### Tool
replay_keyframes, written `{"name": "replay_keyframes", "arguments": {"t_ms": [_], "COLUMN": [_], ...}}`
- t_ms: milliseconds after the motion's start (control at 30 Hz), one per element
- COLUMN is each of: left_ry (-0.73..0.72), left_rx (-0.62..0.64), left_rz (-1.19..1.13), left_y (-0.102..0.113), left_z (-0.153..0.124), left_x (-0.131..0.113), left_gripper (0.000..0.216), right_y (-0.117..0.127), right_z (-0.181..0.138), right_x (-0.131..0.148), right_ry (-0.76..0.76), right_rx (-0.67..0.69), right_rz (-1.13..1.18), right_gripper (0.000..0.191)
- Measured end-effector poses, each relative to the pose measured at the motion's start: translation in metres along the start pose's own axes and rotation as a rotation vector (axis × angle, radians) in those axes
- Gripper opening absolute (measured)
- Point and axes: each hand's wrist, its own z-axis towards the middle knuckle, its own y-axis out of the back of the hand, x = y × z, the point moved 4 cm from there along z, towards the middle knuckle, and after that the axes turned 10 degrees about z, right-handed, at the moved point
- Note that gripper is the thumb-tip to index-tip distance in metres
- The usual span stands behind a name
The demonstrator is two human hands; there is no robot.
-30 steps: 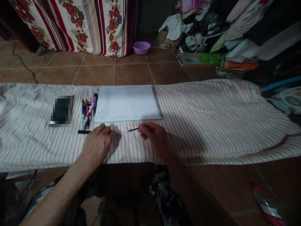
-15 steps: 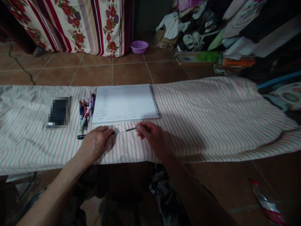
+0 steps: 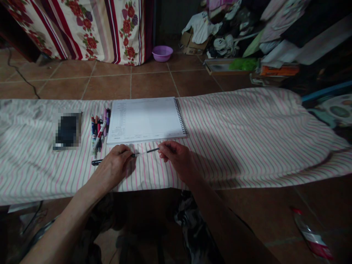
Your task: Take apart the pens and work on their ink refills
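My left hand [image 3: 111,169] lies closed on a black pen barrel [image 3: 96,161] that sticks out to its left on the striped cloth [image 3: 247,139]. My right hand [image 3: 177,159] pinches a thin dark refill [image 3: 152,150] whose tip points at the left hand's fingers; the two parts nearly meet. Just beyond both hands lies an open spiral notebook [image 3: 145,119] with a ruled white page.
A row of coloured pens [image 3: 99,128] lies left of the notebook, and a blurred dark phone [image 3: 66,131] further left. Beyond the cloth is tiled floor with a purple bowl [image 3: 162,52], a floral curtain [image 3: 82,25] and piled clutter [image 3: 247,40]. A plastic bottle [image 3: 312,234] lies at lower right.
The hands have stayed close together; the refill tip in my right hand has come nearer to the left hand's fingers. The view shifted slightly.
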Motion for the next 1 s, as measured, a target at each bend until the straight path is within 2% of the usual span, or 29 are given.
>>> {"name": "replay_keyframes", "arguments": {"t_ms": [700,1000], "left_ry": [0.028,0.041], "left_rx": [0.015,0.060], "left_rz": [-0.084,-0.146], "left_y": [0.0000,0.0020], "left_z": [0.0011,0.0025], "left_x": [0.0004,0.0004], "left_gripper": [0.027,0.025], "right_y": [0.0003,0.0009], "right_z": [-0.0003,0.0009], "right_x": [0.0044,0.0039], "right_ry": [-0.015,-0.026], "right_rx": [-0.015,-0.031], "right_rz": [0.014,0.048], "right_gripper": [0.018,0.018]}}
